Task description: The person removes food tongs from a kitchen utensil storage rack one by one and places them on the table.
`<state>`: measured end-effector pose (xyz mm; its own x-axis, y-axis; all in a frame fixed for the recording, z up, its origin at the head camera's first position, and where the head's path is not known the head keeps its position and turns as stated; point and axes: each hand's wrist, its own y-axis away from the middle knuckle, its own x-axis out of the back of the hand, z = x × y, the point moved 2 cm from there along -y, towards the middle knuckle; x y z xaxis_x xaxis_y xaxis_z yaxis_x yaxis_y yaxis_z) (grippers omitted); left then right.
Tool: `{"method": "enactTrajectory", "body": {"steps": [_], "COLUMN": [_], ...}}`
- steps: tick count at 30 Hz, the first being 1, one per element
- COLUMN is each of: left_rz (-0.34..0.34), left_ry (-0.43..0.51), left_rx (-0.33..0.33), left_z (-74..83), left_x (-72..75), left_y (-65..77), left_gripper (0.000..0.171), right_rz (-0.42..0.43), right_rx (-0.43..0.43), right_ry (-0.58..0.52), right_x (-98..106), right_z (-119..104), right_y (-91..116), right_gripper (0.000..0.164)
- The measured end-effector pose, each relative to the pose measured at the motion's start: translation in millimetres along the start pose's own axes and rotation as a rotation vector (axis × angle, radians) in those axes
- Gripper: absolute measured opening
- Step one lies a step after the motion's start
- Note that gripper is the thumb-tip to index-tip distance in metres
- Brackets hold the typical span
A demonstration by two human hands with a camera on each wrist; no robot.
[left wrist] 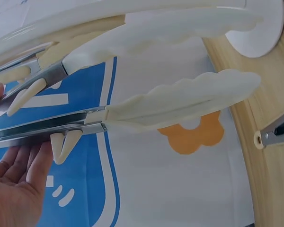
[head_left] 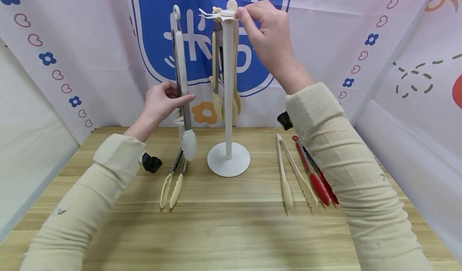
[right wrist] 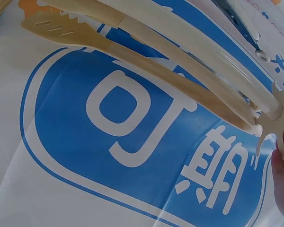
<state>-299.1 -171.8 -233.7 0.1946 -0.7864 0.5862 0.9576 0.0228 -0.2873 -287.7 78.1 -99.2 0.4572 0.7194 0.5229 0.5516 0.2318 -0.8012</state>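
My left hand (head_left: 162, 102) holds white-tipped steel tongs (head_left: 182, 62) upright left of the white stand, their ring at the top and white tips just above the table. In the left wrist view the two scalloped tips (left wrist: 184, 101) are spread apart, with fingers (left wrist: 38, 165) by the steel arms. My right hand (head_left: 270, 34) pinches the edge of the hooked top (head_left: 228, 14) of the stand (head_left: 228, 94). Beige-and-steel tongs (head_left: 216, 70) and all-beige tongs (right wrist: 165, 78) hang from that top, partly hidden by the pole.
Cream-tipped tongs (head_left: 177, 187) lie on the wooden table (head_left: 223, 231) below my left hand. Right of the round base (head_left: 216, 162) lie beige tongs (head_left: 286, 183) and red tongs (head_left: 317, 183). A printed cloth (head_left: 310, 42) hangs behind the stand.
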Motion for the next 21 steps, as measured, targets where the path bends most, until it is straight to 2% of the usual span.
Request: {"method": "enactTrajectory", "body": {"steps": [13, 21], "left_rz": [0.014, 0.014], "left_ry": [-0.110, -0.190], "left_rx": [0.015, 0.012], "left_z": [-6.1, -9.3], "left_x": [11.5, 17.3], "left_y": [3.8, 10.5], "left_gripper": [0.060, 0.056], "right_rz": [0.010, 0.008], "right_rx": [0.005, 0.007], "right_ry": [-0.007, -0.006], "right_x": [0, -1], "right_z": [1, 0], "right_y": [0, -1], "right_gripper": [0.031, 0.030]}}
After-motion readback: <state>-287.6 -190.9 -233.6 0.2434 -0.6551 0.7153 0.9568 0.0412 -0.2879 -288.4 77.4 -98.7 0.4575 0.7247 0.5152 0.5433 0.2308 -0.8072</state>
